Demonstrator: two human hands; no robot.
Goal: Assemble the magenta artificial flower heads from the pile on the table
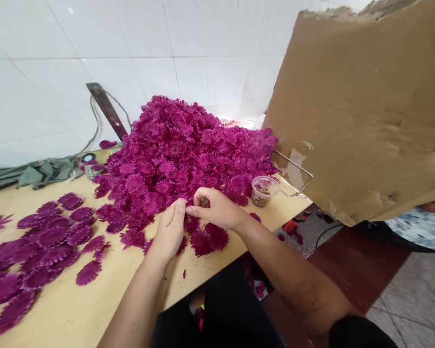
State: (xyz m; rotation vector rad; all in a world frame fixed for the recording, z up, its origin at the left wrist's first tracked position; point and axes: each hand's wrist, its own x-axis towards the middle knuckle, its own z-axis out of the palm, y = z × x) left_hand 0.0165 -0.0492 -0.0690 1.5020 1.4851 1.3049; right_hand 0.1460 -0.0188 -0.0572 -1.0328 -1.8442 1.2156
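Observation:
My left hand (171, 229) is closed, its thumb pressed along the fingers. Its fingertips meet those of my right hand (217, 208), which pinches thumb against forefinger. Whatever is between the fingertips is too small and covered to make out. Just behind both hands rises a big heap of magenta artificial flower heads (181, 150) with toothed petals. Below my fingers a few loose magenta flower heads (206, 239) lie on the table (123, 295). To the right of my right hand stands a small clear plastic cup (264, 191) holding small brownish bits.
Stacked magenta flower pieces (50, 237) cover the table's left side. A bent metal wire (297, 166) juts out near the cup. At right a large cardboard sheet (362, 111) leans upward. Green cloth (39, 173) and a dark upright bar (107, 111) are at the back left.

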